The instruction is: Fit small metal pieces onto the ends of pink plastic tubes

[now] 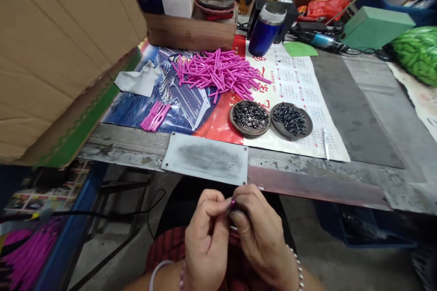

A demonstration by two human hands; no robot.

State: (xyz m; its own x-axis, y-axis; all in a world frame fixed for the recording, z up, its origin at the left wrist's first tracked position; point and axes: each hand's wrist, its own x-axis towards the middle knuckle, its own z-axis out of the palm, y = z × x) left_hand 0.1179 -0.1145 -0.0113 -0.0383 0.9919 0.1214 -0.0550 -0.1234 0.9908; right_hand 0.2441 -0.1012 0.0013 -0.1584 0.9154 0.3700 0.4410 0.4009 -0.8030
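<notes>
Left hand and right hand meet just off the counter's near edge, fingers pinched together on a tiny purple bit. From there: plate at 11 o'clock, dark bowl of black pins at 1, pink sticks piled at 12, blue cup past them, nearer 12:30.

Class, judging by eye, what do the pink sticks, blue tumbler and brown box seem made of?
Pink sticks: possibly plastic, satin; evenly coloured, though the look leaves it open.
Blue tumbler: probably coated metal, glossy; silvery band near its top.
Brown box: likely cardboard, matt; crease lines show.
</notes>
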